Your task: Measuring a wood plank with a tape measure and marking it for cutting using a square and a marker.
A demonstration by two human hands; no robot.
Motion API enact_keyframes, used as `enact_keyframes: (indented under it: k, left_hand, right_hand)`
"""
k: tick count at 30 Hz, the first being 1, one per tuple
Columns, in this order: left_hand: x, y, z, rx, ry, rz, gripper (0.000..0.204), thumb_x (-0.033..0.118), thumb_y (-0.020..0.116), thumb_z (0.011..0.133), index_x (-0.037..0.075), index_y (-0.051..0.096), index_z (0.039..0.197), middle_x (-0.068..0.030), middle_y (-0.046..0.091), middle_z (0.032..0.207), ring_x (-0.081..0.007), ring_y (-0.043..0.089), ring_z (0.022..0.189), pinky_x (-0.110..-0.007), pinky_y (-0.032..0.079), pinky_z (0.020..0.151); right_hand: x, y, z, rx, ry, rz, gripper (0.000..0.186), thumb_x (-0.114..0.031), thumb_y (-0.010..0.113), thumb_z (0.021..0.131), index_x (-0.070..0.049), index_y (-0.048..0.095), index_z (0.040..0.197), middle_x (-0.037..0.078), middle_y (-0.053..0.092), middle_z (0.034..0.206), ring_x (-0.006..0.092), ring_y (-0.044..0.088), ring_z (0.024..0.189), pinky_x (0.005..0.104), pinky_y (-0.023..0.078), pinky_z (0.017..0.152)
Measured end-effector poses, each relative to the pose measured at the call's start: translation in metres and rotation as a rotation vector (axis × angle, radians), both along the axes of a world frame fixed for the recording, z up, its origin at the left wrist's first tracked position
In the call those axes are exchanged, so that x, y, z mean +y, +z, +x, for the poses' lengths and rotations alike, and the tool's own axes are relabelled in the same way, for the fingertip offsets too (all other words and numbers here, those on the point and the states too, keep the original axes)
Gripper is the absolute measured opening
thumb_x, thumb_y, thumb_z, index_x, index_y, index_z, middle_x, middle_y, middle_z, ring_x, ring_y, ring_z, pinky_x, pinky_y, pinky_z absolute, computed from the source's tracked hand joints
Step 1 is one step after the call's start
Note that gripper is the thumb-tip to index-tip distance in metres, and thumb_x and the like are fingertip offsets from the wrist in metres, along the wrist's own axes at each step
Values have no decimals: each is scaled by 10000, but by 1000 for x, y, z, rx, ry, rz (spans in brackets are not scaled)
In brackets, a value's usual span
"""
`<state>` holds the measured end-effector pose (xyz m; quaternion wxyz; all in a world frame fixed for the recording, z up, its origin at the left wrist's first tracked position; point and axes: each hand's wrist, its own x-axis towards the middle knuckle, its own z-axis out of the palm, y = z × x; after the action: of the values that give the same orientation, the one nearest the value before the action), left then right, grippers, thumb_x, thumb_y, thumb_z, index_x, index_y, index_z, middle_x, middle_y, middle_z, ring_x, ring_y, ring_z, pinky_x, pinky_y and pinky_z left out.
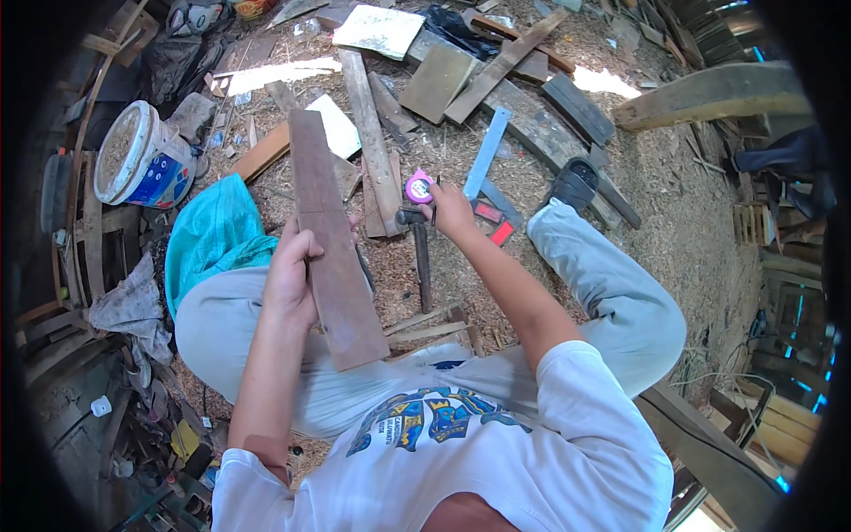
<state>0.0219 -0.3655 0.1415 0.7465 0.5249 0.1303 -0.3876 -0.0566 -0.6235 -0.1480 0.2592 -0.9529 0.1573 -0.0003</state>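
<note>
A long brown wooden board [332, 239] stands tilted in front of me, its far end leaning left and a thin dark line running across it. My left hand [295, 266] grips its left edge, with fingertips showing past the right edge. My right hand [450, 213] reaches forward, thumb and fingers closed at the rim of a round pink tape measure [418, 187]. A thin dark pencil-like stick [435, 202] also lies in those fingers. Just below that hand is a hammer [422, 257] with a dark head and handle.
A light-blue straight piece [487, 152] and red-and-black pieces [502, 232] lie right of my hand. Scrap boards [438, 82] cover the shavings-strewn ground ahead. At left stand a white bucket [133, 160] and a teal sack [213, 235]. A curved timber [709, 96] juts in at right.
</note>
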Motion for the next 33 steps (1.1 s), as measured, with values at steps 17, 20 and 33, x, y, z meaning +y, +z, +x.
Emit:
enact_keyframes:
  k: [17,20,33]
  left_hand:
    - [3,24,-4,79,38,-367,933,143,504,765,193,251,1661,-196,476,1531,-529,550,1378,-621,597,1008]
    - [10,27,-7,33,-41,-414,923,161,490,776,186,243,1665,-197,496,1527,-479,619,1295,-574,629,934]
    - [-45,49,-31,-107,-202,-288,547,215,664,1030,121,397,1497,-145,699,1183,-215,717,974,-383,639,827]
  right_hand:
    - [-63,-1,66,-78,-214,446,809,-365,889,769,13,602,1423,211,739,1210,287,750,1040,402,601,906]
    - [-82,71,72,-236,-214,931,594,-309,745,915,2,618,1405,126,734,1164,244,729,1012,388,596,887]
    - [-82,350,-64,-171,81,807,531,-331,821,855,-66,611,1264,87,645,1159,166,654,1057,321,562,910]
